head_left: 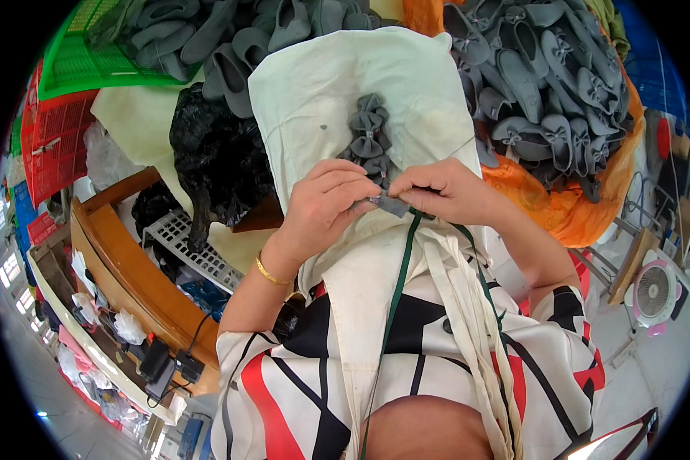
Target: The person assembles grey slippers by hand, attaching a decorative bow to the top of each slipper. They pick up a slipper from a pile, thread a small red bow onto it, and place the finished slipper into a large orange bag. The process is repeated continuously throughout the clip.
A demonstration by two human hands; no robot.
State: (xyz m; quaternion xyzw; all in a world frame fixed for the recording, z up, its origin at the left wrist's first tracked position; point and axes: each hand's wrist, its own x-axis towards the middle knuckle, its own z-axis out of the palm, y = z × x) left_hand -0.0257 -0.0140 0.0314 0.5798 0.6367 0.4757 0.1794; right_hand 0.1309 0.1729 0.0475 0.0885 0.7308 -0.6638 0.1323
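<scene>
Between nine and ten o'clock, a red plastic mesh basket (pixel 57 134) is standing, its contents not showing clearly. At ten o'clock, a bright green plastic mesh basket (pixel 77 61) is rising beside a heap of dark grey fabric shoes (pixel 207 31), most of which are appearing to lie inside it. Between eight and nine, a curved orange-brown wooden frame (pixel 123 268) is standing, and nearer, at nine, a white perforated plastic rack (pixel 192 244) is slanting. Toward ten, a crumpled black plastic bag (pixel 218 146) is bulging, hiding whatever it is holding.

Near the centre, the person's left hand (pixel 326 203), wearing a gold bracelet (pixel 270 270) on its wrist, is pinching the left end of a small flat grey fabric piece (pixel 391 205), its grip clamping with fingers together. At twelve, just beyond, a cluster of gathered grey fabric bows (pixel 369 126) is resting on a white cloth-covered pad (pixel 307 77). The right hand (pixel 445 192) is pinching the fabric piece's right end, its grip closing thumb against fingers.

At two o'clock, an open orange bag (pixel 617 192) is holding many grey shoes, several bearing bows. Just past three, a pink-and-white fan (pixel 655 291) is standing.
</scene>
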